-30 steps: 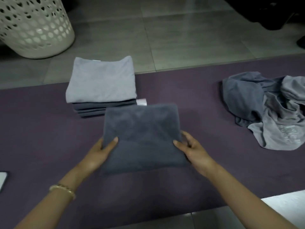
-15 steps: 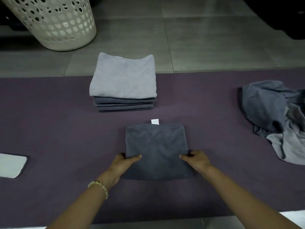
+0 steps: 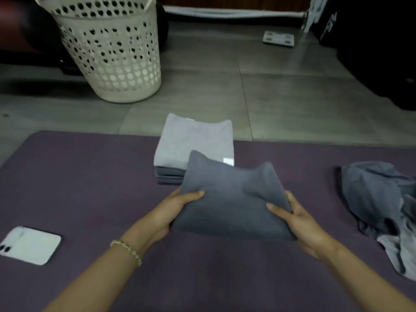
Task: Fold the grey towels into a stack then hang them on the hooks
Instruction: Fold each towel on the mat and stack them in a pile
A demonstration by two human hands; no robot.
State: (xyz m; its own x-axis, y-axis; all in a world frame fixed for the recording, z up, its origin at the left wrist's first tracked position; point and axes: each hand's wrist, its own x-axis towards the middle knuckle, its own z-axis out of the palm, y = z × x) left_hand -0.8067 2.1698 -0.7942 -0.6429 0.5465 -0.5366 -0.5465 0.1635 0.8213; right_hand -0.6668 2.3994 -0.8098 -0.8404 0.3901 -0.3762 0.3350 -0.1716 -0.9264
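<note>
Matting (image 3: 90, 176) in dull purple fills the lower two thirds of the frame, with grey floor tiles (image 3: 281, 97) beyond it. At upper left, on those tiles, stands a white perforated laundry basket (image 3: 112, 59). At the right edge of the frame a heap of unfolded grey towels (image 3: 378, 203) lies rumpled on the matting. In the centre you hold a folded dark grey towel (image 3: 231, 203) between both hands. Its far edge overlaps the near right corner of the stack of folded towels (image 3: 195, 140) just above it. That stack has a pale grey towel on top of several darker ones, and it sits at the matting's far edge. Your left hand (image 3: 171, 210) grips the held towel's left side, thumb on top and fingers curled beneath. Your right hand (image 3: 299, 224) grips the right side the same way. At lower left a white phone (image 3: 29, 244) lies on the matting, lenses up. A beaded bracelet (image 3: 127, 251) circles your left wrist, and a small white tag (image 3: 228, 161) shows at the held towel's far edge.
</note>
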